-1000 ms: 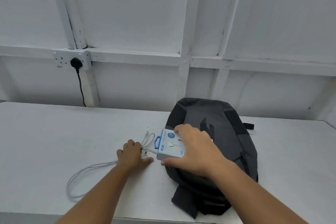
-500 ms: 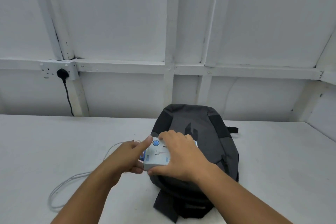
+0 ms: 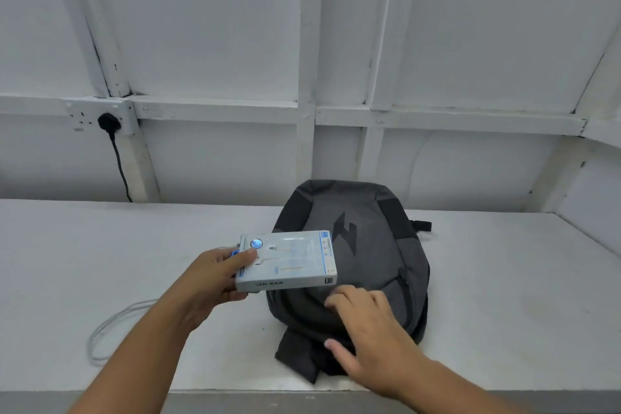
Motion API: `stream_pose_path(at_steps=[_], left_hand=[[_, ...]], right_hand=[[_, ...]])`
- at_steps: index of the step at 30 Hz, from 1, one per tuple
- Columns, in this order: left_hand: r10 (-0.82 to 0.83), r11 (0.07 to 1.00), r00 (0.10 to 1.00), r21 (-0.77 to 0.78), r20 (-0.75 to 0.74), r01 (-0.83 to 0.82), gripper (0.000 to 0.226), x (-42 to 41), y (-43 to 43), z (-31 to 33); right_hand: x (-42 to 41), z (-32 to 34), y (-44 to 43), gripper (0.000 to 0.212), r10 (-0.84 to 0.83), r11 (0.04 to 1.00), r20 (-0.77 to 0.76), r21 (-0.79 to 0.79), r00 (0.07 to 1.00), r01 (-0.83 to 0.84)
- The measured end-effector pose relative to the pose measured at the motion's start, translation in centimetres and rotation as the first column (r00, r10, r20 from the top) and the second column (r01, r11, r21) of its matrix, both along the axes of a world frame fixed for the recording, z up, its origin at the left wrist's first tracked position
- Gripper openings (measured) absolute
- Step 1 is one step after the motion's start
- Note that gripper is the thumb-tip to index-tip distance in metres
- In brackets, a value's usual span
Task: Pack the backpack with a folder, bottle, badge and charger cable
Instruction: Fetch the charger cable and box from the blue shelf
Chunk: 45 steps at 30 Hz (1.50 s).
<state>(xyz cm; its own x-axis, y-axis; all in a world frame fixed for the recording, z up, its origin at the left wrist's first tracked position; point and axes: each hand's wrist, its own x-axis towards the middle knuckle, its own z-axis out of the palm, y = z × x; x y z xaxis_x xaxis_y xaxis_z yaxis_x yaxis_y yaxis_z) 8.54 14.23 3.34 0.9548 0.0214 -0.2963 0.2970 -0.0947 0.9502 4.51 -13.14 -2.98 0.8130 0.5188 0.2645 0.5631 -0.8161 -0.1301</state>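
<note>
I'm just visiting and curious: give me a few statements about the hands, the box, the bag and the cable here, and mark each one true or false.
1. The left hand holds the white box clear of the table. True.
2. The right hand grips the box too. False: it rests open on the near end of the backpack, apart from the box.
3. The backpack stands upright against the wall. False: it lies flat on the table.
4. A white cable lies on the table beside the left forearm. True.
5. The wall socket has nothing plugged in. False: a black plug sits in it.
</note>
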Motion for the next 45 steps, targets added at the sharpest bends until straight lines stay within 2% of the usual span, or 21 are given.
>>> stream_pose_path(at_steps=[2,5,6,8,11,16,18,20,22,23,25,26,28,31,33,35,38,41,45], left_hand=[[-0.002,1.000,1.000,-0.010,-0.001,0.002,0.026,-0.2,0.0,0.1],[0.001,1.000,1.000,-0.015,0.006,-0.001,0.029,-0.5,0.3,0.3],[0.006,1.000,1.000,-0.019,0.009,-0.006,0.029,-0.6,0.4,0.6],[0.017,0.999,0.999,-0.035,0.035,-0.016,0.029,-0.8,0.6,1.0],[0.047,0.997,0.995,-0.072,0.089,-0.041,0.027,-0.9,1.4,1.8],[0.102,0.986,0.983,-0.145,0.153,-0.079,0.020,-0.6,2.8,3.9],[0.084,0.988,0.977,-0.147,0.194,-0.056,0.025,-0.6,3.2,4.3],[0.077,0.996,0.954,-0.074,0.289,-0.058,0.027,-0.4,2.6,4.2],[0.041,0.980,0.877,0.152,0.478,-0.129,0.029,-0.2,1.0,3.2],[-0.037,0.933,0.805,0.308,0.593,-0.185,0.032,0.0,0.0,2.4],[-0.297,0.755,0.629,0.579,0.719,-0.306,0.040,0.7,-2.5,0.1],[-0.428,0.648,0.567,0.676,0.704,-0.350,0.043,1.1,-3.7,-1.2],[-0.594,0.465,0.538,0.801,0.598,-0.378,0.051,1.9,-5.7,-3.8],[-0.658,0.306,0.621,0.905,0.425,-0.295,0.053,3.5,-7.3,-6.7],[-0.668,0.236,0.667,0.944,0.331,-0.232,0.050,4.7,-7.9,-7.5],[-0.661,0.212,0.703,0.964,0.262,-0.161,0.047,5.8,-8.6,-8.0],[-0.639,0.159,0.758,0.987,0.130,-0.036,0.068,7.1,-9.5,-8.0],[-0.618,0.176,0.782,0.984,0.081,0.037,0.079,8.9,-10.5,-8.1],[-0.572,0.214,0.818,0.974,0.062,0.075,0.080,11.3,-11.9,-7.7]], right_hand=[[0.7,0.1,-0.6,0.045,-0.052,0.998,-0.107,-0.028,0.993,0.049],[1.4,0.0,-0.7,0.047,-0.024,0.997,-0.108,-0.072,0.994,0.016],[1.7,0.2,-0.7,0.044,-0.026,0.999,-0.125,-0.043,0.992,0.021],[2.5,1.4,-0.5,0.032,-0.069,0.983,-0.206,0.154,0.976,0.101],[4.5,5.5,-0.3,0.015,-0.104,0.889,-0.375,0.381,0.921,0.255],[9.7,14.4,-0.6,0.016,-0.177,0.789,-0.473,0.456,0.863,0.412],[12.0,17.3,-0.5,0.026,-0.221,0.771,-0.471,0.453,0.854,0.449],[13.8,19.7,-0.4,0.032,-0.254,0.763,-0.443,0.454,0.860,0.460],[14.9,21.1,-0.1,0.037,-0.258,0.775,-0.400,0.457,0.879,0.436],[15.1,21.4,0.0,0.039,-0.258,0.786,-0.380,0.452,0.888,0.422],[15.3,21.4,0.2,0.037,-0.254,0.799,-0.352,0.449,0.901,0.400],[15.3,21.2,0.2,0.032,-0.247,0.799,-0.347,0.455,0.905,0.392],[15.0,20.9,0.2,0.023,-0.226,0.794,-0.344,0.477,0.911,0.377],[14.7,20.7,-0.2,0.020,-0.200,0.789,-0.312,0.510,0.929,0.341],[14.6,20.5,-0.4,0.021,-0.195,0.786,-0.294,0.524,0.936,0.329],[14.5,20.1,-0.6,0.022,-0.192,0.792,-0.286,0.519,0.939,0.320],[14.0,19.4,-0.4,0.023,-0.171,0.809,-0.273,0.510,0.947,0.293],[13.4,19.0,-0.4,0.022,-0.146,0.820,-0.273,0.505,0.951,0.271],[12.3,18.3,-0.5,0.021,-0.108,0.839,-0.256,0.495,0.961,0.226]])
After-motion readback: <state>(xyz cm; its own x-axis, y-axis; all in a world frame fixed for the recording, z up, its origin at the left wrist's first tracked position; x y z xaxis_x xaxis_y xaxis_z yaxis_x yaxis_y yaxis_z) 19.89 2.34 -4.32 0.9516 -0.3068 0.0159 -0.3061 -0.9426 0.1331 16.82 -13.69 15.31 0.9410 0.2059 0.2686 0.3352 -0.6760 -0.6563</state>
